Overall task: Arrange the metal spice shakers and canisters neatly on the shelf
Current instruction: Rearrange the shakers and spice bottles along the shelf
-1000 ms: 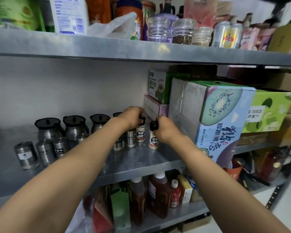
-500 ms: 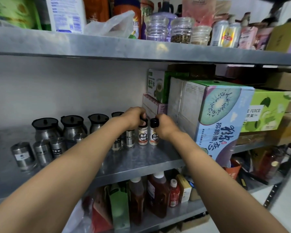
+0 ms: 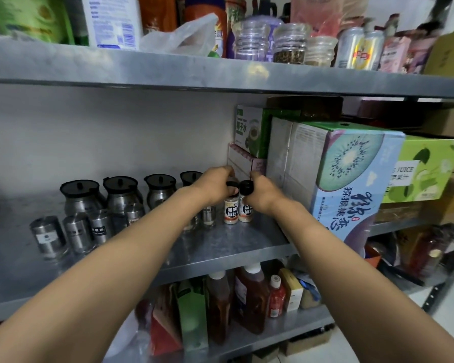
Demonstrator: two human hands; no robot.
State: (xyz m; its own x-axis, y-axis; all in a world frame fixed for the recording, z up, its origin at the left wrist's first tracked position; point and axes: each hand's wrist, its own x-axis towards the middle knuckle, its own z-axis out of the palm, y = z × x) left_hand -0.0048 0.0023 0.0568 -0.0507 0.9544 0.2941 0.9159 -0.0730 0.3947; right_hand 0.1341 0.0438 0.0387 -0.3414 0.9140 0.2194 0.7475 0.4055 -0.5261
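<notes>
Pepper shakers (image 3: 238, 209) upright, touching on shelf (image 3: 220, 247); hands, left (image 3: 215, 183) and right (image 3: 264, 192), grip caps.

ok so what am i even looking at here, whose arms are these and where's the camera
There is no machine here. The arms belong to a person wearing a wide-angle camera on their head, so the one picture looks forward and down along both arms at a grey metal shelf.

The left hand grips the black cap of a small white-labelled pepper shaker. The right hand grips the cap of a second small white-labelled shaker right beside it. Both shakers stand upright on the shelf.

To the left stand dark-lidded steel canisters at the back, with small plain steel shakers in front. To the right sits a large kiwi-print carton.
</notes>
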